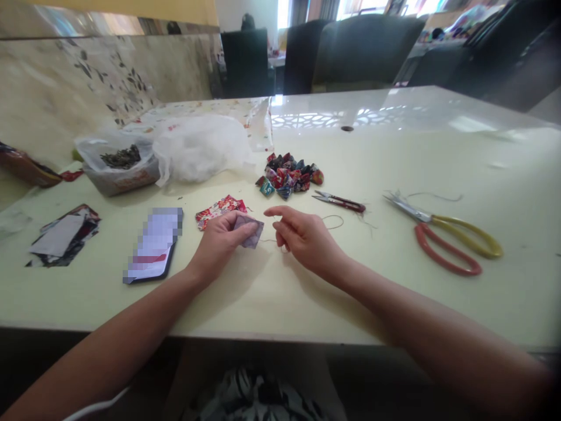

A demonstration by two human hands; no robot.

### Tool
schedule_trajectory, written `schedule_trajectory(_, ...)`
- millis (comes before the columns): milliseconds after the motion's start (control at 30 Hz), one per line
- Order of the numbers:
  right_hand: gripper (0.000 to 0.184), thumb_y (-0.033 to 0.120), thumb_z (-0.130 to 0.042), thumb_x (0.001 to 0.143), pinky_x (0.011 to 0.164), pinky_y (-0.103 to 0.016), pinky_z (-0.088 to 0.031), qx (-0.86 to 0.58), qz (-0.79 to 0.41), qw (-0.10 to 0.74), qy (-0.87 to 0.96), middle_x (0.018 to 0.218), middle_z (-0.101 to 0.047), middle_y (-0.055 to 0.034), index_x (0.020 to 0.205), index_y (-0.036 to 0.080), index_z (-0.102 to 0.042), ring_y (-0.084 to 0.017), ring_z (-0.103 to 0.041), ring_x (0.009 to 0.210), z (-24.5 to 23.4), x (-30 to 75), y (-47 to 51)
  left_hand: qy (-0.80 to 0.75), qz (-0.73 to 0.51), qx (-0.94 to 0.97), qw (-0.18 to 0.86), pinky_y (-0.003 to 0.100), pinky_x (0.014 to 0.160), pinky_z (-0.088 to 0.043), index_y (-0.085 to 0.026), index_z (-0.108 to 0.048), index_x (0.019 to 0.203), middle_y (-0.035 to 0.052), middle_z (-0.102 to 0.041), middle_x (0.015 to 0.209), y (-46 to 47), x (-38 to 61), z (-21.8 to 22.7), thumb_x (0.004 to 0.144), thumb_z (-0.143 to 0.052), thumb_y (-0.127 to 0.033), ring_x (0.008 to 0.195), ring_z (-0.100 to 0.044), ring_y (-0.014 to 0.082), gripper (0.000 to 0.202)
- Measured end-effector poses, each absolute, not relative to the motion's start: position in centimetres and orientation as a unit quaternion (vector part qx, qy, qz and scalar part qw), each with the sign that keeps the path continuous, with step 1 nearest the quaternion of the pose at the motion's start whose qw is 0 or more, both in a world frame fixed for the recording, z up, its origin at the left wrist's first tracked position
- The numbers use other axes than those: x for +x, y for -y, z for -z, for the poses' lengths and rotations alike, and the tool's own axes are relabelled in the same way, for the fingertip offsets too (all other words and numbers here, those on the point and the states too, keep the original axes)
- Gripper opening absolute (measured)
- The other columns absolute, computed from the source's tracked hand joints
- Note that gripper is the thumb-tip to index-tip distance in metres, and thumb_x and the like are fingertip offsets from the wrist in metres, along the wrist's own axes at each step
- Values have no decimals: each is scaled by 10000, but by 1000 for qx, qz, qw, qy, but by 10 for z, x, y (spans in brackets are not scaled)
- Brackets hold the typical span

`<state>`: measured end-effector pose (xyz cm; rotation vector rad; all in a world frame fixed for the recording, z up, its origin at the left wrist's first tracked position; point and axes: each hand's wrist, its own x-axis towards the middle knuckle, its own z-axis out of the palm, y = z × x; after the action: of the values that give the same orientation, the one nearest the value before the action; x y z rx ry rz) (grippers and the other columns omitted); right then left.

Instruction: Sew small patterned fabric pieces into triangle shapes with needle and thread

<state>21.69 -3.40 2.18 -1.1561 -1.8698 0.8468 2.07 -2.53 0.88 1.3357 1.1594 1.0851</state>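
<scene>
My left hand (pixel 225 237) pinches a small greyish-purple patterned fabric piece (pixel 251 235) between thumb and fingers, a little above the table. A thin thread (pixel 268 240) runs from the fabric's right edge to my right hand (pixel 298 233). The fingers of that hand are curled together around the thread, with the index finger extended towards the fabric. More of the thread loops out behind the right hand. Whether a needle is in those fingers cannot be made out. Beyond my left hand lie red floral fabric pieces (pixel 219 210), partly hidden by it.
Several small stuffed fabric pouches (pixel 289 175) are heaped mid-table. Thread snips (pixel 339 202) and large scissors (pixel 442 234) lie to the right. On the left are a phone (pixel 153 245), dark fabric scraps (pixel 65 234), a lined container (pixel 118 169) of dried material and a bag of white stuffing (pixel 204 146).
</scene>
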Motion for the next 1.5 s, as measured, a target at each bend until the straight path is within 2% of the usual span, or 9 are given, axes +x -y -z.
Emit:
schedule_trajectory(67, 143, 151, -504, 932, 644, -233, -410, -452, -348, 390, 723, 649, -633, 34, 1029, 173, -606, -96, -553, 591, -22, 216, 35, -481, -450, 561, 501, 245, 655, -437, -159, -713, 836, 12, -655, 759, 25, 20, -8, 802, -763, -328, 680, -551, 115, 179)
schedule_trajectory(133, 60, 136, -543, 911, 632, -226, -404, -447, -344, 409, 717, 669, -634, 30, 890, 176, -584, -93, -550, 604, -21, 217, 35, -479, -450, 563, 501, 250, 652, -437, -157, -712, 839, 14, -656, 752, 25, 19, -8, 803, -763, -333, 674, -550, 118, 187)
schedule_trajectory(267, 146, 104, -643, 857, 657, -222, -391, -438, -252, 443, 741, 737, -592, 5, 723, 154, -613, -91, -526, 678, -20, 218, 33, -478, -452, 560, 504, 256, 647, -435, -153, -711, 837, 12, -653, 734, 26, 20, -9, 794, -770, -329, 661, -545, 119, 190)
schedule_trajectory(467, 120, 104, -657, 870, 629, -218, -369, -444, -236, 426, 752, 739, -579, 6, 761, 145, -687, -76, -506, 644, -21, 216, 34, -486, -447, 561, 499, 258, 657, -431, -149, -715, 825, 13, -661, 740, 27, 21, -11, 786, -771, -316, 667, -543, 115, 180)
schedule_trajectory(900, 147, 38, -628, 847, 613, -202, -356, -430, -219, 430, 763, 707, -603, 7, 733, 129, -647, -71, -509, 639, -23, 216, 35, -480, -448, 567, 496, 246, 656, -439, -158, -720, 816, 5, -671, 738, 28, 22, -11, 792, -773, -314, 666, -554, 106, 167)
schedule_trajectory(1233, 154, 51, -602, 846, 618, -212, -349, -431, -230, 426, 761, 701, -603, 9, 723, 142, -619, -79, -498, 635, -24, 216, 36, -479, -451, 567, 495, 239, 646, -458, -157, -721, 809, 9, -680, 737, 29, 24, -15, 771, -790, -320, 656, -569, 111, 181)
schedule_trajectory(1500, 159, 76, -554, 852, 634, -230, -349, -437, -235, 415, 762, 706, -595, 1, 723, 160, -591, -98, -488, 643, -23, 216, 37, -496, -437, 596, 456, 253, 645, -480, -161, -723, 808, 19, -691, 745, 31, 25, -18, 771, -791, -363, 661, -596, 131, 217)
